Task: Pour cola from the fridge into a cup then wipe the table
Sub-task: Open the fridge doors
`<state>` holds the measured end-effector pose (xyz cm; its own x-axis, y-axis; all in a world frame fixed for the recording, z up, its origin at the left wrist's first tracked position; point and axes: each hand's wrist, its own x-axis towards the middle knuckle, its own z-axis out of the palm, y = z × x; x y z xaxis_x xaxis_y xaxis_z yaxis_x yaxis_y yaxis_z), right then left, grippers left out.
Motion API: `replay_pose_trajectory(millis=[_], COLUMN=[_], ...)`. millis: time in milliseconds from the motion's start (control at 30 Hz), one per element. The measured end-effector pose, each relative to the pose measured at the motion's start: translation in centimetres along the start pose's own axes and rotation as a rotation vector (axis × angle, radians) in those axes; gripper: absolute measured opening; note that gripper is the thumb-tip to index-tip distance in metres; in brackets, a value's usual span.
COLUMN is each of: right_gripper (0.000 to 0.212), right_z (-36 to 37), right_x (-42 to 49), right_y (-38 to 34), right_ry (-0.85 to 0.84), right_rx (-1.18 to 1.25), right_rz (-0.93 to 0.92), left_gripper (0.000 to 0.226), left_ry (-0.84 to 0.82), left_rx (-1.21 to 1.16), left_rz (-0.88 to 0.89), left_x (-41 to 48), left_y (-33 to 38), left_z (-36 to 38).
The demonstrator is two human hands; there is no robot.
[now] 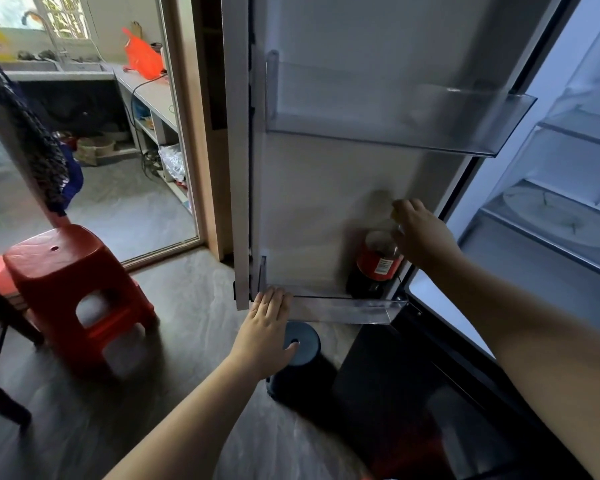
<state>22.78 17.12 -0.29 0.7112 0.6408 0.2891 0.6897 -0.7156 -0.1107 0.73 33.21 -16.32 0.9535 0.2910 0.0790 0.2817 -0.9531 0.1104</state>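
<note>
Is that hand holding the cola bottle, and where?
The right hand is at the cola bottle's top, but a closed grip cannot be told. The left hand rests on the door shelf.

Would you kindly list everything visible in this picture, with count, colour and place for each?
cola bottle: one, dark with red label, right end of the lower door shelf
door shelves: two, clear plastic, inside the open fridge door; upper one looks empty
fridge shelves: several, pale, inside the fridge at right
stool: one fully seen, red, floor at left
round bin: one, dark blue, floor under the door
plastic bag: one, orange, kitchen counter beyond the doorway
tap: one, metal, over the sink by the window
left hand: one, resting on the lower shelf's left corner
right hand: one, reaching at the bottle top, grip blurred
</note>
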Motion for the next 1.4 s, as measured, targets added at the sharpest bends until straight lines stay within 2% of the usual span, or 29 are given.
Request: replay_pose_trajectory(millis=[167,300,433,600,700,867,1067,1267,1400], right_gripper=[0.030,0.033,0.031,0.028,0.033,0.035,0.042,0.033,0.038], right_z=[0.1,0.0,0.2,-0.7,-2.9,-7.0,-9.8,-10.9,-12.1], right_x=[-0.5,-1.7,-3.5,-5.5,-5.9,-7.2,-9.7,-14.2,-17.2], right_y=[0.5,1.1,0.9,0.0,-0.8,-1.5,-2.7,-2.9,-2.5], right_ry=[0.038,0.089,0.099,0.170,0.260,0.319,0.255,0.239,0.211], right_rx=[0.181,0.259,0.246,0.191,0.273,0.297,0.307,0.361,0.302], right_rz=[0.062,0.164,0.170,0.065,0.042,-0.053,-0.139,-0.213,-0.286], left_gripper=[0.090,0.091,0.091,0.091,0.093,0.095,0.097,0.094,0.094], left_ry=[0.012,0.026,0.049,0.032,0.023,0.019,-0.063,-0.161,-0.135], left_rx=[-0.034,-0.043,-0.086,-0.062,-0.048,-0.057,-0.009,0.072,-0.042], left_rz=[-0.001,0.005,0.013,0.010,0.022,0.006,0.015,-0.028,-0.097], left_x=[0.1,0.1,0.1,0.0,-0.1,-0.4,-0.6,-0.8,-2.2], left_y=[0.0,0.0,0.2,0.0,0.0,0.3,0.3,0.9,3.0], left_z=[0.1,0.2,-0.1,-0.1,-0.3,-0.7,-1.0,-2.4,-3.9])
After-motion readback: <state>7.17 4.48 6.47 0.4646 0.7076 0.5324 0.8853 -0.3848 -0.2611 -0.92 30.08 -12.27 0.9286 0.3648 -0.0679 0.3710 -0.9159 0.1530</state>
